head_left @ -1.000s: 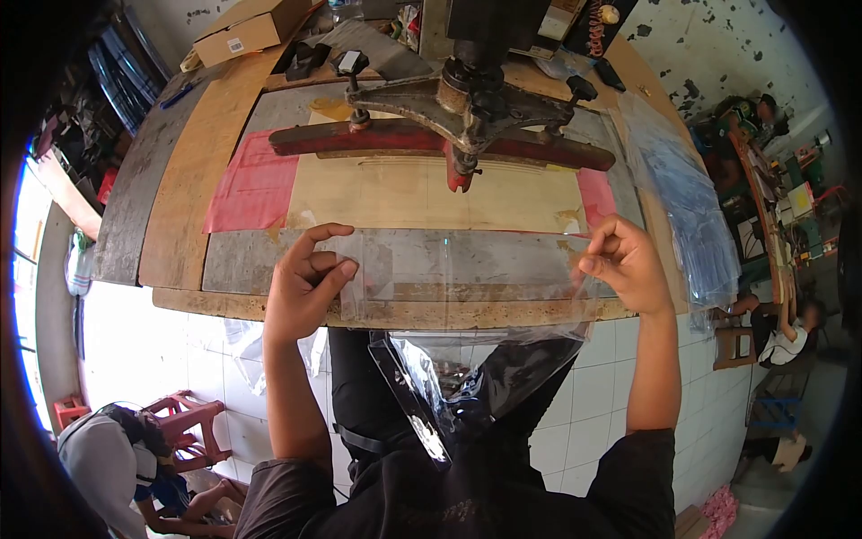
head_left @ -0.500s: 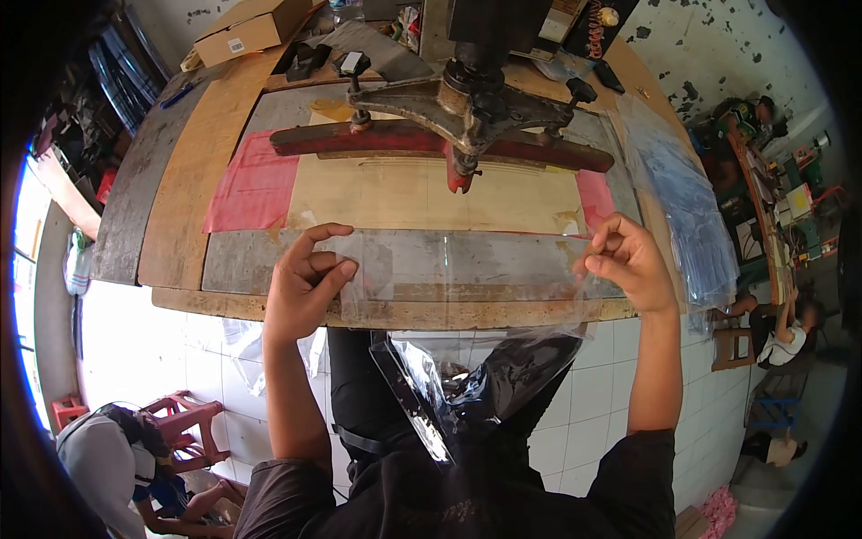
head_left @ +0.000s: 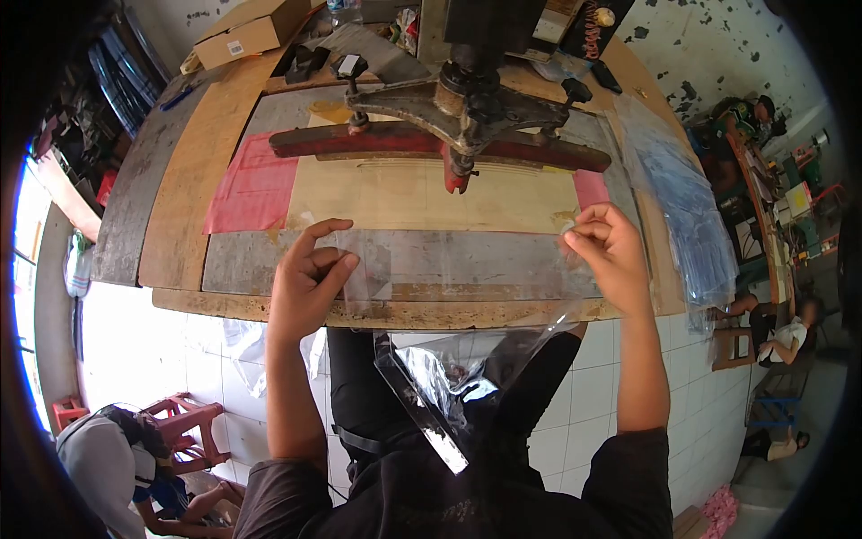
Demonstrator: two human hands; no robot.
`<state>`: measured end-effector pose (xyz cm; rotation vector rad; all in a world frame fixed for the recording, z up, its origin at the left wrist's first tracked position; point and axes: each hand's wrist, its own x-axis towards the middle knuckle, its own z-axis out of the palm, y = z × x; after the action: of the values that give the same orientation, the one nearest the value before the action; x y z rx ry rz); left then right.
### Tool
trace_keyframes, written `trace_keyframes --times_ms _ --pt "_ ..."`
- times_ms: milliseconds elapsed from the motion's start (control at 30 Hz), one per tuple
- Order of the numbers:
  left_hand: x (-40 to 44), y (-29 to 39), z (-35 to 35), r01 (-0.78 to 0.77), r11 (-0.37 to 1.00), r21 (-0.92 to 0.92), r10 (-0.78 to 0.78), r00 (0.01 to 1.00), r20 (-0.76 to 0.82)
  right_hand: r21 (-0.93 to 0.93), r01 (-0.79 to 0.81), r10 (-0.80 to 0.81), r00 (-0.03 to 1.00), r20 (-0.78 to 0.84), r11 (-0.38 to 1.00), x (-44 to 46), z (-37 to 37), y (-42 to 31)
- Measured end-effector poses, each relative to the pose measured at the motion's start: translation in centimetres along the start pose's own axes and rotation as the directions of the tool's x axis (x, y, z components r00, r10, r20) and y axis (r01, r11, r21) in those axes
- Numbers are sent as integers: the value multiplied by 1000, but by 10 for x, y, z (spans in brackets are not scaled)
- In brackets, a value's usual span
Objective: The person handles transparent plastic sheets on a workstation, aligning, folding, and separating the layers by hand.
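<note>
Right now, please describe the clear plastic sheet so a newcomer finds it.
On the big table, go from the dark red bar toward the near edge. There, the clear plastic sheet spans between the left hand and right hand and droops below that edge. Unlike the bluish plastic pile at the right, it is held up.

We wear a black shirt (head_left: pixel 431 481); its front carries a faint marking (head_left: pixel 444 515), illegible. Left sleeve (head_left: pixel 285 485) and right sleeve (head_left: pixel 631 472): short, loose, dark. We wear black trousers (head_left: pixel 357 382), a dark strap (head_left: pixel 357 439) at left. Our left hand (head_left: pixel 305 286) and right hand (head_left: pixel 614 259) are bare
</note>
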<state>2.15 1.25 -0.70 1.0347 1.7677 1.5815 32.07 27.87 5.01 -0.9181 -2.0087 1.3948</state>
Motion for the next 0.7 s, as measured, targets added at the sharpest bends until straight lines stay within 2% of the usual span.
trace_keyframes --times_ms 100,167,200,267,367,467,533,567,600,667,700 --pt "5 6 6 13 998 57 -9 997 -74 -89 17 -16 1000 7 996 16 0 6" --pt "14 8 4 7 975 222 1 999 -37 -138 32 -28 999 28 990 33 -2 14" --pt "20 11 4 4 975 224 5 999 -37 -151 37 -29 998 55 988 41 -4 17" --pt "33 21 3 -24 914 406 31 999 -10 -163 46 -33 996 82 986 60 -4 25" --pt "58 11 -1 -103 880 464 106 994 20 -267 27 -12 998 57 963 82 1 28" --pt "76 7 -5 -138 831 539 123 990 65 -333 33 -15 998 56 943 88 11 20" --pt "80 11 -6 -156 815 559 137 988 75 -472 -2 9 1000 12 882 84 17 11" --pt "81 13 -6 -167 800 576 146 986 82 -473 0 8 1000 15 881 85 17 13" --pt "82 14 -8 -163 801 576 143 986 80 -502 13 1 1000 28 865 87 18 17" --pt "86 15 -10 -196 820 537 118 977 176 -532 20 0 999 39 847 87 17 22" --pt "89 10 -11 -195 822 535 116 977 178 -553 83 -56 996 66 829 88 18 24"
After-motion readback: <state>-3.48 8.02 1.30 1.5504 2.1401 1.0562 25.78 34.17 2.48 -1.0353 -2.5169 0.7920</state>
